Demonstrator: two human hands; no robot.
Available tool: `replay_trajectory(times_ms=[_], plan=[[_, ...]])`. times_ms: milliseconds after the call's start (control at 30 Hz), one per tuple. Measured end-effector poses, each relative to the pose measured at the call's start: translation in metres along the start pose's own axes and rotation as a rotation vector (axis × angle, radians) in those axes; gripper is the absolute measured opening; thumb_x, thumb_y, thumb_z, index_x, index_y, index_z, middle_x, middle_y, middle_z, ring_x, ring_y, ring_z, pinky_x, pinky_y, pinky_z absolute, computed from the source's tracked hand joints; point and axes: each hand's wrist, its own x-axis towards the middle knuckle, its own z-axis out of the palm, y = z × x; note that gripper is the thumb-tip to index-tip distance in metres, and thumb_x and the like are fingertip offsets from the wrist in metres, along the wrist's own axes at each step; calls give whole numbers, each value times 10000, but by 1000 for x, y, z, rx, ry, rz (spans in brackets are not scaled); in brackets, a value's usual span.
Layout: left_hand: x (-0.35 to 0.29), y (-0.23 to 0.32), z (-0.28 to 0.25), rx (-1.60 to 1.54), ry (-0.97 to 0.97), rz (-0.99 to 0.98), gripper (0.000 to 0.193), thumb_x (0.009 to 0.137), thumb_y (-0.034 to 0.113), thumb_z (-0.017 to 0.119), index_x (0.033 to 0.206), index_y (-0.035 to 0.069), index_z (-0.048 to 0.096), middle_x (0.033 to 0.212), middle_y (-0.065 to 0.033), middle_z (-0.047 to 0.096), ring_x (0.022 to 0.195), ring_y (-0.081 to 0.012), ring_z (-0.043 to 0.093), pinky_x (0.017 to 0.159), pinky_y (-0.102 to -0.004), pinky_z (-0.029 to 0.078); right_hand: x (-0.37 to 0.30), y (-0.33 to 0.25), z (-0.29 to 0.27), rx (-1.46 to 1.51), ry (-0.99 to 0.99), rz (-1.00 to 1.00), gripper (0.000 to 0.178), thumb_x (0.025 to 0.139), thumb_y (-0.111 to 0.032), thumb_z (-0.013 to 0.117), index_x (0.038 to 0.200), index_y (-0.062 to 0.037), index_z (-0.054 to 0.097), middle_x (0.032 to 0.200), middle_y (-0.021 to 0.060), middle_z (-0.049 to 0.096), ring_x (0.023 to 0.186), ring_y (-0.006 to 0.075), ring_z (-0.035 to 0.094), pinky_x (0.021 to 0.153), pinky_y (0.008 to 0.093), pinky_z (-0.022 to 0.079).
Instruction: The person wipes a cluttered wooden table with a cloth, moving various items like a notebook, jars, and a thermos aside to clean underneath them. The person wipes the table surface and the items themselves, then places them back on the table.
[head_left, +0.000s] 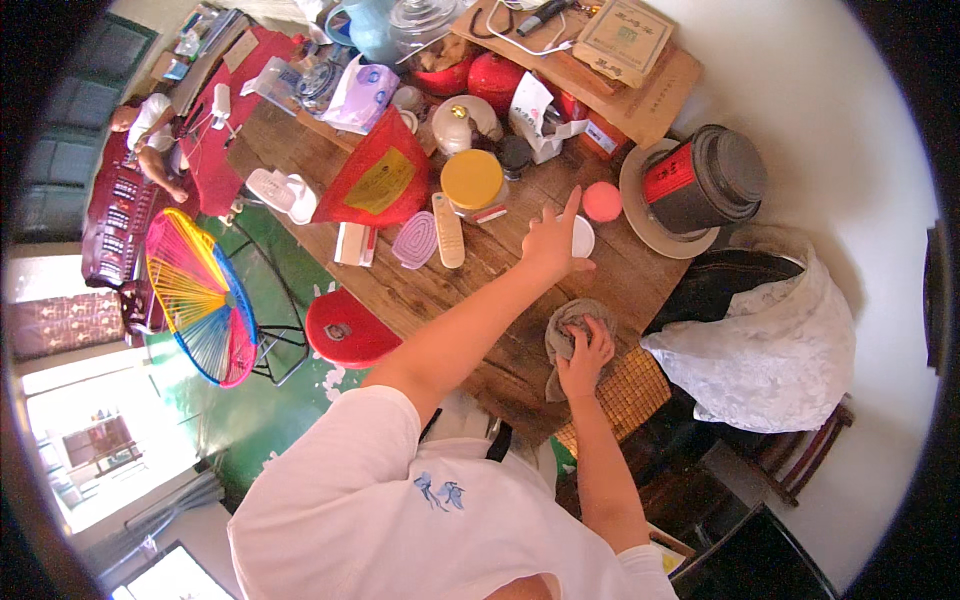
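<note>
My left hand (551,243) reaches across the wooden table (510,325) to a small round white dish or lid (582,238). Its thumb and fingers are spread on either side of the white thing, with the index finger stretched past it. Close to those fingertips lies a pink ball-like thing (602,202). Nearer to me, my right hand (587,352) presses on a crumpled grey-brown cloth (566,333), fingers curled into it by the table's near right edge.
A dark grey container (727,178) stands on a plate (648,215) at the right. Around the table's middle are a yellow-lidded jar (472,180), a remote control (448,232) and a red bag (350,190). A red stool (350,328) stands left; a person (155,130) sits farther off.
</note>
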Motion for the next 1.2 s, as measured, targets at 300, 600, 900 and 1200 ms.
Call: replay_trajectory(times_ms=[300, 600, 900, 1200], plan=[[-124, -142, -20, -124, 338, 108, 683, 825, 283, 723, 1388, 78, 394, 1261, -204, 487, 1188, -397, 484, 994, -463, 429, 13, -63, 24, -46, -123, 124, 603, 710, -173, 802, 1242, -171, 516, 1442, 111, 331, 1399, 386, 225, 1121, 602, 150], [-119, -237, -66, -244, 237, 181, 469, 814, 189, 695, 1218, 63, 493, 1192, -187, 481, 1100, -401, 524, 906, -472, 464, 103, -182, 2, 62, -5, -56, 695, 667, -371, 816, 1242, -133, 504, 1355, 170, 405, 1339, 411, 326, 1101, 603, 213], [-86, -237, -94, -236, 143, 445, 454, 811, 151, 686, 1215, 68, 496, 1173, -176, 493, 1076, -395, 529, 906, -461, 465, 223, -254, -20, -62, 107, 141, 842, 687, -315, 829, 1405, -140, 426, 1360, 199, 398, 1229, 400, 451, 983, 480, 439], [-154, -211, -198, 53, 550, 902, 556, 675, 163, 814, 1184, 121, 595, 1146, -129, 530, 1025, -315, 554, 927, -475, 412, 119, -248, -159, 64, 433, 192, 815, 613, -223, 836, 1342, -106, 491, 1314, 195, 437, 1219, 384, 460, 1056, 444, 387]])
